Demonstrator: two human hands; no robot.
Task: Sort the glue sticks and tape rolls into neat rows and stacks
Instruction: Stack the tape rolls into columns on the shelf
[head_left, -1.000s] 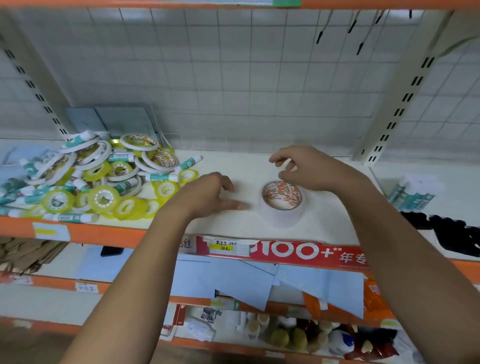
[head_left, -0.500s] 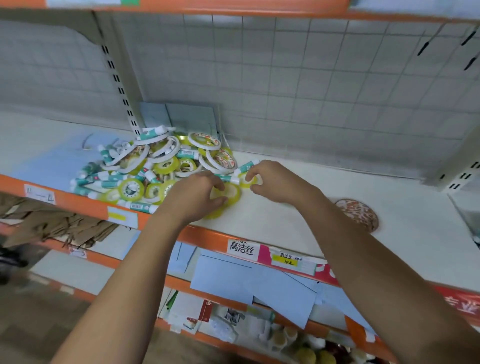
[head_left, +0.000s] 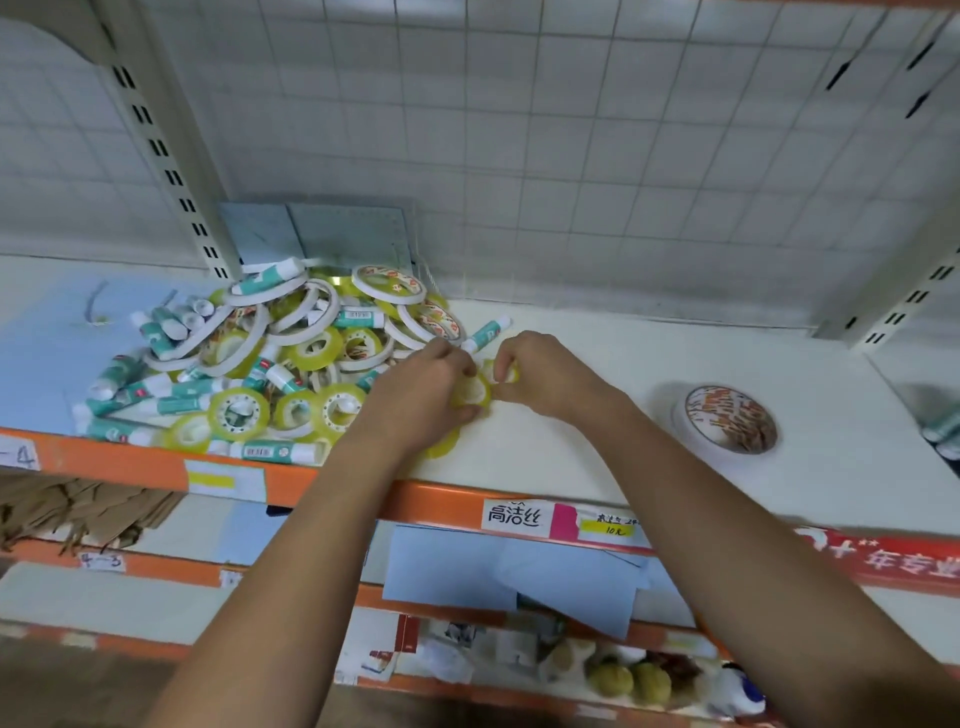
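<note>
A jumbled heap of yellow tape rolls (head_left: 238, 413), white tape rolls (head_left: 387, 283) and teal-and-white glue sticks (head_left: 182, 402) lies on the left of the white shelf (head_left: 571, 441). My left hand (head_left: 415, 400) grips a yellow tape roll (head_left: 472, 392) at the heap's right edge. My right hand (head_left: 540, 374) pinches a smaller yellow roll (head_left: 506, 371) just beside it. Another yellow roll (head_left: 441, 447) lies under my left wrist. One glue stick (head_left: 485, 330) lies just behind my hands. A stack of wide white tape rolls with orange print (head_left: 727, 418) stands alone on the right.
A wire grid panel (head_left: 571, 156) backs the shelf, with slotted uprights at left (head_left: 161, 150) and right (head_left: 909, 296). The orange shelf edge (head_left: 156, 467) carries price labels. Blue sheets (head_left: 343, 234) lean behind the heap. Lower shelves hold paper and assorted goods.
The view swung left from the white tape stack to the heap. Both hands moved from that stack to the heap's right edge and closed on yellow rolls.
</note>
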